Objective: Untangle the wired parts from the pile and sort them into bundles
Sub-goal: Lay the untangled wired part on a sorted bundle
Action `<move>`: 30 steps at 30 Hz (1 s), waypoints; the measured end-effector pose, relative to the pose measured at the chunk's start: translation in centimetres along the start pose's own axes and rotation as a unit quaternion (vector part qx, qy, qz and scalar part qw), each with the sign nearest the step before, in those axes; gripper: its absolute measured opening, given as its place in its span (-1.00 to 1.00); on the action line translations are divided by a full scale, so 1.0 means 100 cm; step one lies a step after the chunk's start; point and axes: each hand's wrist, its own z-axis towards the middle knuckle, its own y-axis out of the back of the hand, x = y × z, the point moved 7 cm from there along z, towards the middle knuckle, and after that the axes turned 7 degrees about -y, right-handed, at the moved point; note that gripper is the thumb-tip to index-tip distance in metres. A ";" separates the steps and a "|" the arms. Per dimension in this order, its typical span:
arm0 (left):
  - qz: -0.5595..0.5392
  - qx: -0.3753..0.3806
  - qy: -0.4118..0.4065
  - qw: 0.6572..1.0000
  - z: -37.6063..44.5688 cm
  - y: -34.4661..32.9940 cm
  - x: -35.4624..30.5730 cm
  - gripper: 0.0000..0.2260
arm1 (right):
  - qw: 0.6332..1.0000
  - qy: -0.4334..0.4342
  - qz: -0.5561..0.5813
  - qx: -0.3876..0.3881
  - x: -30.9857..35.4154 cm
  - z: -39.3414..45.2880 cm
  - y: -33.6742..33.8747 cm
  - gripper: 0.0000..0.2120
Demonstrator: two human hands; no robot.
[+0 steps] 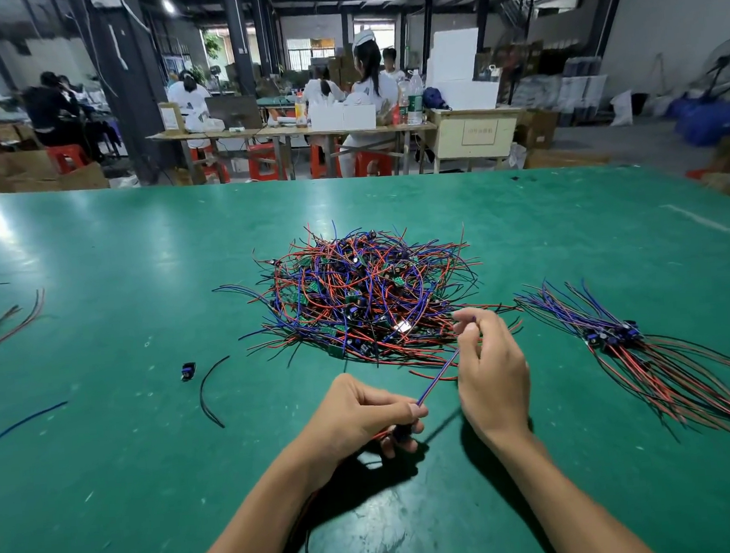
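Left hand (360,415) grips a wired part (437,377), right hand (493,371) pinches its wire ends. Tangled pile (364,298) just beyond on green worktop (136,249); sorted bundle (627,340) to the right.

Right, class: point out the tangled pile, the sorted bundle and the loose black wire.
tangled pile (364,293), head view, middle of the heap.
sorted bundle (613,334), head view, on the clustered parts.
loose black wire (207,391), head view, midway along its curve.

Tangled pile (364,293), sorted bundle (618,336) right
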 end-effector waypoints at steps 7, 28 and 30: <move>-0.026 -0.007 -0.015 1.000 0.000 0.006 -0.002 -0.86 | 0.951 -0.142 0.235 0.145 -0.014 0.003 -0.016 -0.72; -0.229 -0.151 -0.072 0.959 0.007 0.033 -0.010 -0.72 | 0.932 0.044 0.181 0.310 0.036 -0.042 -0.034 -0.72; -0.242 -0.149 -0.079 0.955 0.006 0.032 -0.011 -0.72 | 0.922 0.001 0.232 0.310 0.038 -0.039 -0.031 -0.73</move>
